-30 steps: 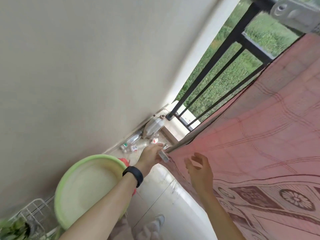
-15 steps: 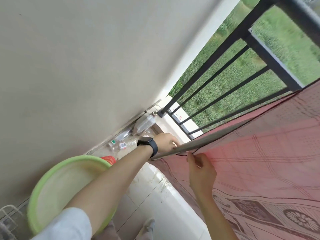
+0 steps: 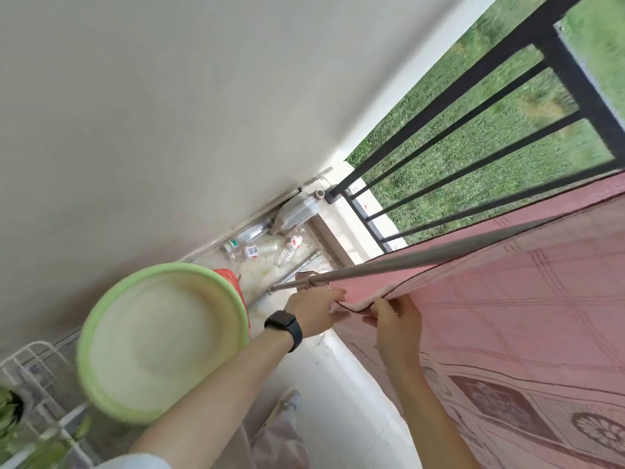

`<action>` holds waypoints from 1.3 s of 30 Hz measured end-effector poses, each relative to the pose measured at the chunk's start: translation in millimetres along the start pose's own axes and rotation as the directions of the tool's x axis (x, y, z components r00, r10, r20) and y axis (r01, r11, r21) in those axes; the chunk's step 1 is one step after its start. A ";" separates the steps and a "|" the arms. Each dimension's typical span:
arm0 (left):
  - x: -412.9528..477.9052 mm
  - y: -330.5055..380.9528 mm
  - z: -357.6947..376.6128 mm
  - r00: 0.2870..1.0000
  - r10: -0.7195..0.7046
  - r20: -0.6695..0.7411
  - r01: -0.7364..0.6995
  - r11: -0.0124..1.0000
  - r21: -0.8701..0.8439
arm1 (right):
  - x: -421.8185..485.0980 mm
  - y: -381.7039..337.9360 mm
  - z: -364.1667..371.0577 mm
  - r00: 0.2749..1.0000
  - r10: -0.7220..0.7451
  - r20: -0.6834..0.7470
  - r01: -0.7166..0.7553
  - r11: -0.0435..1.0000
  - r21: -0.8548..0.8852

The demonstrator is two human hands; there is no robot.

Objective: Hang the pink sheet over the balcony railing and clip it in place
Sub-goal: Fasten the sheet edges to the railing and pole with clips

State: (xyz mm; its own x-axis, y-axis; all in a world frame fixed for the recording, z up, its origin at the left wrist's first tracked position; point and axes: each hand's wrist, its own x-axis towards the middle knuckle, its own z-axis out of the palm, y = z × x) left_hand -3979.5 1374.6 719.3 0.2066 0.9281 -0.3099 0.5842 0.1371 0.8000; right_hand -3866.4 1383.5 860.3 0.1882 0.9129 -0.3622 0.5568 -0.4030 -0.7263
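Note:
The pink sheet (image 3: 507, 299) with a dark patterned border hangs over a long metal rod (image 3: 389, 265) that runs in front of the black balcony railing (image 3: 473, 106). My left hand (image 3: 314, 311), with a black watch on its wrist, pinches the sheet's corner edge just below the rod's end. My right hand (image 3: 395, 326) grips the folded hem a little to the right. A small metal ring or clip (image 3: 313, 279) sits on the rod above my left hand; its detail is too small to tell.
A green basin (image 3: 162, 340) stands at the left, a red object behind it. Several plastic bottles (image 3: 267, 247) lie on the floor in the far corner by the wall. A white wire rack (image 3: 37, 377) with green leaves is at the lower left.
My left hand came back from behind the rod and now pinches the sheet's corner. My right hand shifted slightly along the hem. The view swung a little to the right.

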 end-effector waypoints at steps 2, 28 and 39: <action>-1.6 -13.7 1.8 1.000 0.006 0.015 -0.008 0.995 0.103 | -2.8 3.4 0.3 0.999 0.004 -0.053 -0.003 1.000 0.010; -43.6 -116.9 12.3 0.955 -0.275 0.112 0.212 0.895 0.393 | 3.8 23.2 17.5 0.983 -0.018 -0.181 0.018 1.000 0.002; -4.6 -79.5 9.0 0.904 -0.378 0.199 0.370 0.926 0.075 | 5.5 33.6 -1.2 0.993 -0.022 -0.115 0.027 0.999 0.036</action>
State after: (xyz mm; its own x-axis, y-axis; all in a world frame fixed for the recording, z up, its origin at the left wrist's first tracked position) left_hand -4019.8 1356.3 652.5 0.1227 0.7184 -0.6848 0.6764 0.4444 0.5873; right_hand -3845.7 1375.1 834.6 0.2674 0.9231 -0.2763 0.5320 -0.3805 -0.7564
